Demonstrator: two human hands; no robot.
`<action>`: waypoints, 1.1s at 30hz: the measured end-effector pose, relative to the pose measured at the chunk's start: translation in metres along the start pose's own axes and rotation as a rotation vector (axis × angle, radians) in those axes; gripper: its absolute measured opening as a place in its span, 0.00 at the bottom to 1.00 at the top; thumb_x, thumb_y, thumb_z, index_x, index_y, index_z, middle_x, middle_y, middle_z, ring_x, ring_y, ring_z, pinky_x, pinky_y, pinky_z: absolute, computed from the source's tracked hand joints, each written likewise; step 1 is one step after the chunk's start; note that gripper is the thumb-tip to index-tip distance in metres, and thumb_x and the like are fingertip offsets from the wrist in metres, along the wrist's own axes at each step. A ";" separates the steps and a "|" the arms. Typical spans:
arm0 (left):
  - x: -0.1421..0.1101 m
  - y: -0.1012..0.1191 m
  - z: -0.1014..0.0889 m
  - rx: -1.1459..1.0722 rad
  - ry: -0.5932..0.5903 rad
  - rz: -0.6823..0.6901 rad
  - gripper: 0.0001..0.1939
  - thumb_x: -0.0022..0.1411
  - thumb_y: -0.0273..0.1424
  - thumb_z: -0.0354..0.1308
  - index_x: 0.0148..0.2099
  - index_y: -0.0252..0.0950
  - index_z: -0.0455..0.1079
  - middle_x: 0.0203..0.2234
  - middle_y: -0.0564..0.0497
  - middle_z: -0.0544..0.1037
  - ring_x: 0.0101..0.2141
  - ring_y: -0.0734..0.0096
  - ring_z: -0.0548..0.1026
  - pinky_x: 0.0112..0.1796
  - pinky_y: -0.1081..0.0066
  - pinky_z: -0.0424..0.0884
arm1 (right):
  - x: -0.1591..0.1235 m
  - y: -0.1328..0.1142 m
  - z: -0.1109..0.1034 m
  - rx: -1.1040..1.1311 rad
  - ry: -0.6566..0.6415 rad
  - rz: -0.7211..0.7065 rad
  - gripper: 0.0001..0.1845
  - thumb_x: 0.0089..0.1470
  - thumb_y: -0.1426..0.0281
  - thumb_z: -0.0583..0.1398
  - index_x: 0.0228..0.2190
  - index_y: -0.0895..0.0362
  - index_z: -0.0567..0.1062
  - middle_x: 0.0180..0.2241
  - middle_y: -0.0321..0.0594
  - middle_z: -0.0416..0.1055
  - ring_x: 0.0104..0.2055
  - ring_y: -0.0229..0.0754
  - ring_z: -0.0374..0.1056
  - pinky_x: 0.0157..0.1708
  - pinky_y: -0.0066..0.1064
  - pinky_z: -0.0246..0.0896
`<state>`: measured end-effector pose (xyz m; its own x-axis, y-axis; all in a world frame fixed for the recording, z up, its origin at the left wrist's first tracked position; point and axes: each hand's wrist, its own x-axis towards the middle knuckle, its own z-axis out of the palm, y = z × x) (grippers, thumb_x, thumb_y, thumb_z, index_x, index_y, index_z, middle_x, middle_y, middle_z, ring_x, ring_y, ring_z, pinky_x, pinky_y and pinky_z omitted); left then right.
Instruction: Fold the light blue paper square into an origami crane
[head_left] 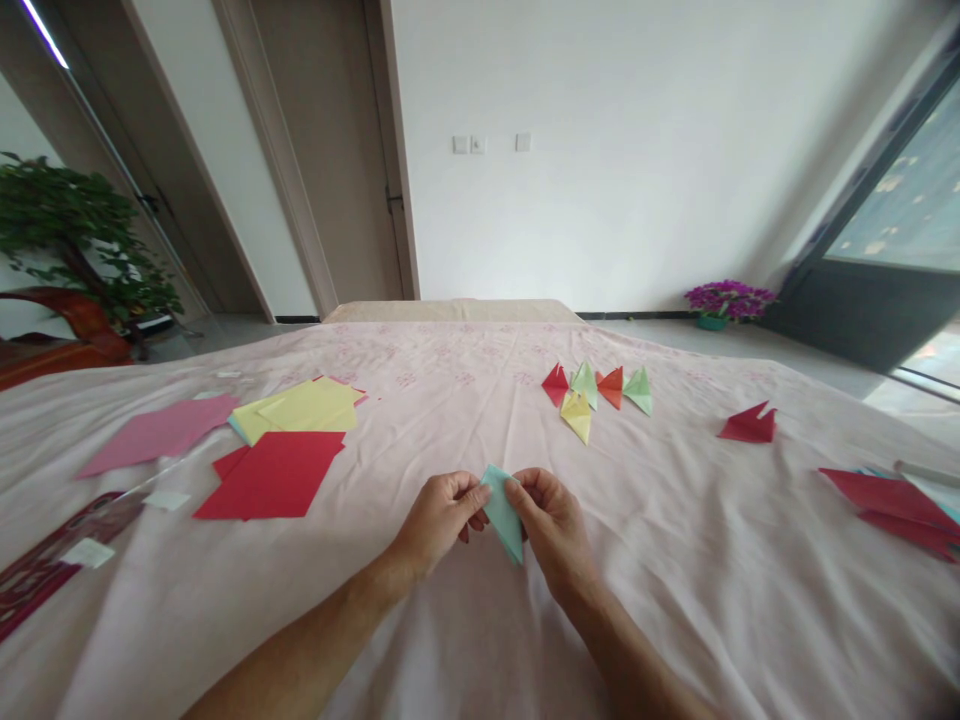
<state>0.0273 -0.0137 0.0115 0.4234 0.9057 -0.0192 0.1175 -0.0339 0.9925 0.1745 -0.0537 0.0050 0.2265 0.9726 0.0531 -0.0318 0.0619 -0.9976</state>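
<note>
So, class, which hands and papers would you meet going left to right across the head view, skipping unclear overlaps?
Pink sheet, yellow sheets, left hand, turquoise folded paper, right hand, rightmost light green piece, lone red folded piece, red paper near right edge.

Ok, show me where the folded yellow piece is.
In the head view, the yellow piece lies right of centre on the cloth, just below the row of four folded papers, beyond the right hand.

One view only: your head camera, looking forward and down over the cloth (420, 430). Your left hand (442, 510) and right hand (551, 515) sit close, low centre; wall (600, 200) and door (322, 130) farther off, up top. Wide angle, lines leaning outward at both sides.
</note>
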 end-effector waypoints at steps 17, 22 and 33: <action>0.057 -0.013 -0.013 0.466 0.121 0.151 0.05 0.58 0.32 0.57 0.38 0.39 0.68 0.22 0.57 0.73 0.25 0.73 0.72 0.27 0.75 0.62 | 0.059 0.012 -0.019 -0.513 -0.208 -0.044 0.06 0.49 0.71 0.57 0.30 0.56 0.73 0.16 0.29 0.67 0.17 0.34 0.64 0.18 0.23 0.52; 0.057 -0.012 -0.020 0.673 0.112 0.160 0.05 0.61 0.33 0.55 0.38 0.42 0.70 0.27 0.55 0.77 0.30 0.69 0.75 0.30 0.73 0.61 | 0.067 0.004 -0.022 -0.576 -0.348 -0.114 0.13 0.47 0.75 0.57 0.34 0.55 0.78 0.19 0.31 0.69 0.22 0.35 0.64 0.22 0.24 0.55; 0.060 -0.019 -0.033 0.897 0.011 0.359 0.06 0.62 0.30 0.55 0.40 0.41 0.73 0.36 0.51 0.74 0.40 0.67 0.72 0.41 0.71 0.67 | 0.079 -0.003 -0.036 -0.795 -0.567 -0.382 0.21 0.49 0.78 0.58 0.44 0.49 0.78 0.34 0.38 0.67 0.32 0.38 0.66 0.33 0.27 0.61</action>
<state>0.0206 0.0552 -0.0042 0.5597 0.7823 0.2734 0.6272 -0.6155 0.4772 0.2273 0.0146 0.0103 -0.4090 0.8947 0.1794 0.6413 0.4217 -0.6410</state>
